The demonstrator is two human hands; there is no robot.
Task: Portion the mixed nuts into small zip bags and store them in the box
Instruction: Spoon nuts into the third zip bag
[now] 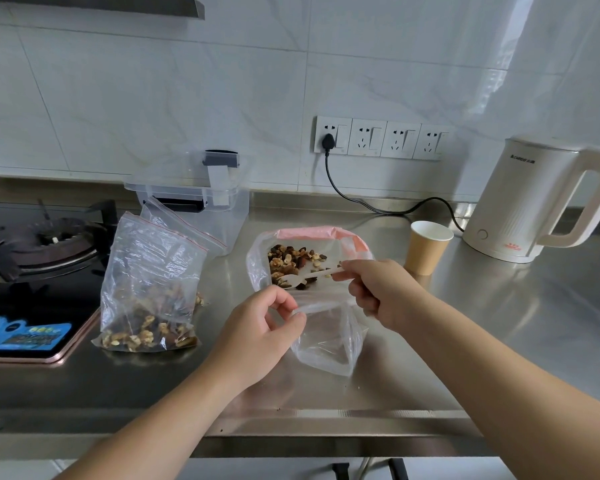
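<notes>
A large clear bag with a pink top point(352, 242) lies open on the steel counter, with mixed nuts point(288, 261) inside. My right hand point(378, 292) holds a small wooden spoon point(309, 276) whose bowl rests among the nuts. My left hand point(267, 327) pinches the rim of an empty small zip bag point(329, 344) held open below the big bag. At the left stand two small zip bags point(149, 289), the front one with nuts at its bottom. Behind them sits a clear plastic box point(201, 195) with a grey latch.
A gas stove point(39, 251) fills the left side. A brown paper cup point(426, 249) and a white electric kettle point(534, 202) stand at the right, its black cord point(361, 199) running to wall sockets. The counter's front edge point(291, 434) is close to me.
</notes>
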